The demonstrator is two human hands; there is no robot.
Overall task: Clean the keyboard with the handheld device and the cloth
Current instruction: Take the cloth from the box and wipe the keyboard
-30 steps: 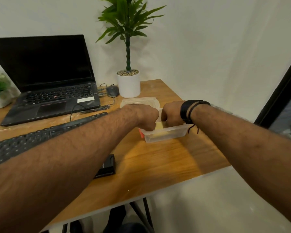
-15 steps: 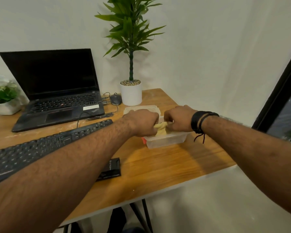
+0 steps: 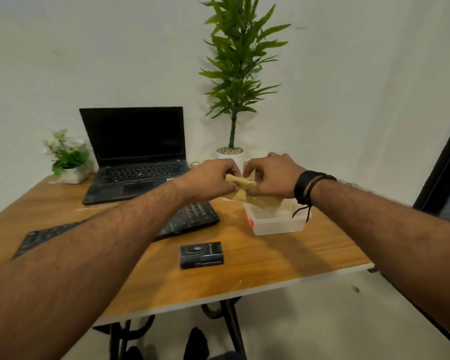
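Head view, wide-angle, looking fwd and down over a wooden desk [image 3: 244,261] w/ both forearms reaching in from the near edge.

Nearest on the desk, a small dark box [image 3: 202,255] is seen lying flat, untouched; whether it is the handheld device can't be told. Just beyond it, a black keyboard [image 3: 190,216] runs diagonally, partly hidden under the left forearm. To its right stands a clear plastic tub [image 3: 278,222], open at the top.

Change vs. a second ago: both hands were down inside the tub then; now they are raised above it, and the yellow cloth [image 3: 244,189] has been lifted out. It hangs bunched between them, its lower folds dangling over the tub's rim area. Judged from this, the cloth-fetching step is about done; the keyboard has not yet been wiped.

Left hand [image 3: 211,181]: fingers curled, cloth's upper left edge pinched btwn thumb and fingertips. Right hand [image 3: 270,178]: fingers likewise curled, cloth's right part gripped; black bands are worn on that wrist. The cloth's top strip is stretched across the small gap btwn the two hands, w/ the rest drooping below the right hand's fingers.

Farther back: an open laptop [image 3: 135,157] w/ dark screen, a small leafy plant [image 3: 68,157] at left, a tall potted plant [image 3: 234,74] against the white wall.
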